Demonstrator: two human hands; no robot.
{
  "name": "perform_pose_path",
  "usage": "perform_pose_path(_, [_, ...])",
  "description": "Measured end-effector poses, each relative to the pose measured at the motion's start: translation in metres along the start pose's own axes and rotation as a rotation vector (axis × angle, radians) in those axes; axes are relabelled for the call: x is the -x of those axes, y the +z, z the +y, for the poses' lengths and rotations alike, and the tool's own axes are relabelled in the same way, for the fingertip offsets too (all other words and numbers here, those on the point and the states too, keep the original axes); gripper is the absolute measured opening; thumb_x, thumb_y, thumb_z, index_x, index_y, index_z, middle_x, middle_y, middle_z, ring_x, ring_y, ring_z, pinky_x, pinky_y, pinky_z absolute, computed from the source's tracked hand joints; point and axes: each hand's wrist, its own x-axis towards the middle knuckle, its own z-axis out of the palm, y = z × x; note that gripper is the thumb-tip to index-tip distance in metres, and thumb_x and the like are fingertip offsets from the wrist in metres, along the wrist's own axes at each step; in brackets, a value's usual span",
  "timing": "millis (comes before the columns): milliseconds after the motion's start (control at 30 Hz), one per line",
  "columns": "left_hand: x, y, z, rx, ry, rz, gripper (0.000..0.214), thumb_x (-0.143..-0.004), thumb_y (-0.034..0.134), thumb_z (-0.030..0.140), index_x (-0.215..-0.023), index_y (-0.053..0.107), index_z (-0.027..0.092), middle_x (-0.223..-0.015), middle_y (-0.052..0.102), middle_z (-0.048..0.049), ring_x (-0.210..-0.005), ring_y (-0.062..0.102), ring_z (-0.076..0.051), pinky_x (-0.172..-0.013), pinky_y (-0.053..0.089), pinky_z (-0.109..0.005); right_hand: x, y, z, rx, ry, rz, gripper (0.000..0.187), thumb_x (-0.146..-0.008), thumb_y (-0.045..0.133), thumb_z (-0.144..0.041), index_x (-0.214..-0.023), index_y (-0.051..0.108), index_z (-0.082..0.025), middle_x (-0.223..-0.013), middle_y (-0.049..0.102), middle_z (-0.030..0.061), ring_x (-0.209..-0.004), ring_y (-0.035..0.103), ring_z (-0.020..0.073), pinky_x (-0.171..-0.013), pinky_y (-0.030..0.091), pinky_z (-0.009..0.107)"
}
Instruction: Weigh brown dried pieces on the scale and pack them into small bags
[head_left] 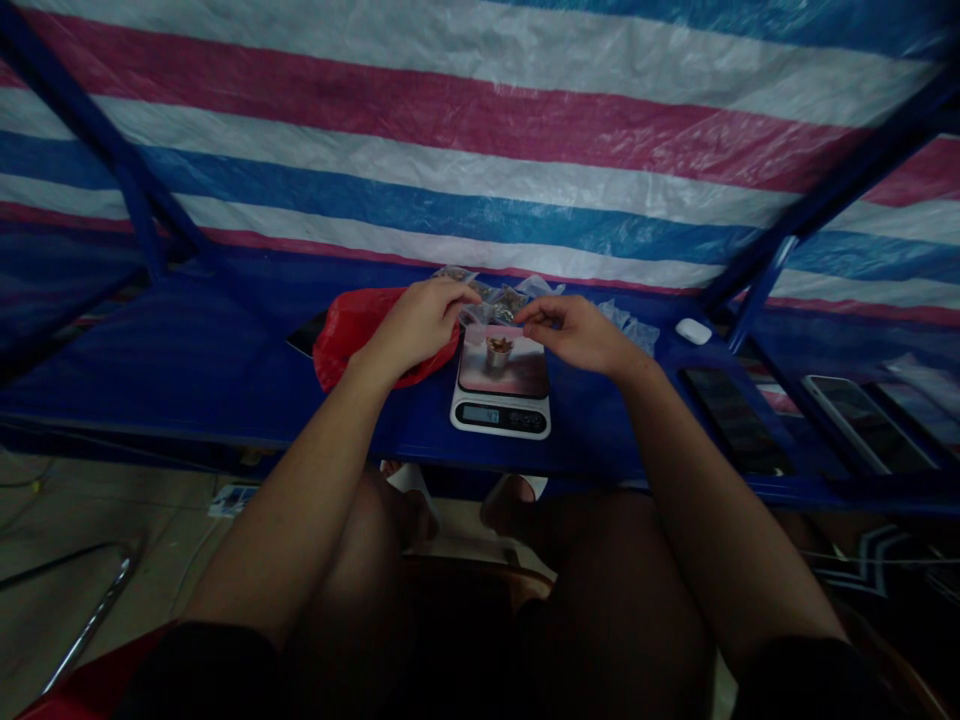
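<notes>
A white digital kitchen scale (501,412) stands on the blue shelf (225,380) before me, its display lit. A small cup (499,351) with brownish bits sits on its platform. My left hand (416,325) and my right hand (577,333) hover just beyond the scale, fingers pinched on a small clear plastic bag (496,312) stretched between them. The left hand lies over a red plastic bag (352,330). More small clear bags (517,292) with brown contents lie behind the hands.
A white earbud case (692,331) rests right of the scale. Dark phones (731,420) lie on the shelf's right part, another phone (306,336) left of the red bag. Blue metal struts (757,290) rise at both sides. A striped tarp (480,150) hangs behind.
</notes>
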Motion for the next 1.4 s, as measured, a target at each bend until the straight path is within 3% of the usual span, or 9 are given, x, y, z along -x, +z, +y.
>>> perform_pose_path(200, [0.002, 0.001, -0.01, -0.167, -0.089, -0.013, 0.037, -0.098, 0.055, 0.02, -0.128, 0.077, 0.018, -0.135, 0.076, -0.0117, -0.126, 0.07, -0.03, -0.113, 0.053, -0.045, 0.005, -0.001, 0.002, 0.038, -0.034, -0.046, 0.04, -0.071, 0.061, -0.012, -0.107, 0.078, -0.018, -0.102, 0.078, 0.008, -0.089, 0.069, 0.0242, -0.082, 0.055, 0.038])
perform_pose_path(433, [0.008, 0.005, 0.002, -0.322, -0.196, -0.027, 0.057, -0.092, 0.065, 0.028, -0.148, 0.064, 0.016, -0.148, 0.068, -0.017, -0.132, 0.065, -0.038, -0.113, 0.053, -0.052, 0.01, 0.006, 0.001, 0.039, -0.025, -0.09, 0.045, -0.072, 0.078, -0.022, -0.117, 0.073, -0.02, -0.104, 0.073, 0.0057, -0.09, 0.067, 0.0229, -0.08, 0.055, 0.035])
perform_pose_path(600, [0.008, 0.015, 0.006, -0.391, -0.248, -0.037, 0.065, -0.087, 0.077, 0.052, -0.138, 0.067, 0.012, -0.14, 0.069, -0.0224, -0.135, 0.057, -0.045, -0.117, 0.045, -0.059, 0.008, 0.012, 0.002, 0.028, -0.013, -0.097, 0.05, -0.073, 0.089, -0.041, -0.116, 0.074, -0.02, -0.098, 0.073, 0.0046, -0.087, 0.067, 0.0224, -0.077, 0.054, 0.034])
perform_pose_path(833, [0.005, 0.024, 0.019, -0.405, -0.325, 0.031, 0.067, -0.082, 0.081, 0.064, -0.122, 0.072, 0.012, -0.135, 0.07, -0.0262, -0.131, 0.055, -0.048, -0.11, 0.048, -0.063, 0.004, 0.021, 0.007, -0.044, -0.017, -0.114, 0.046, -0.076, 0.089, -0.048, -0.111, 0.076, -0.02, -0.1, 0.077, 0.0057, -0.087, 0.069, 0.0225, -0.079, 0.055, 0.037])
perform_pose_path(1133, [0.002, 0.026, 0.015, -0.357, -0.265, 0.125, 0.038, -0.089, 0.075, 0.042, -0.118, 0.071, 0.017, -0.127, 0.076, -0.0185, -0.128, 0.061, -0.041, -0.111, 0.049, -0.057, 0.001, 0.022, 0.007, -0.082, -0.089, -0.02, 0.038, -0.08, 0.085, -0.046, -0.106, 0.076, -0.02, -0.104, 0.079, 0.0079, -0.094, 0.07, 0.0238, -0.087, 0.057, 0.04])
perform_pose_path(1400, [-0.004, 0.029, 0.005, 0.007, -0.138, 0.295, 0.031, -0.09, 0.072, 0.03, -0.118, 0.063, 0.02, -0.124, 0.077, -0.0118, -0.119, 0.07, -0.028, -0.107, 0.053, -0.042, -0.001, 0.019, 0.008, -0.244, -0.057, 0.084, 0.045, -0.079, 0.085, -0.05, -0.112, 0.073, -0.022, -0.12, 0.077, 0.011, -0.107, 0.073, 0.0273, -0.095, 0.06, 0.045])
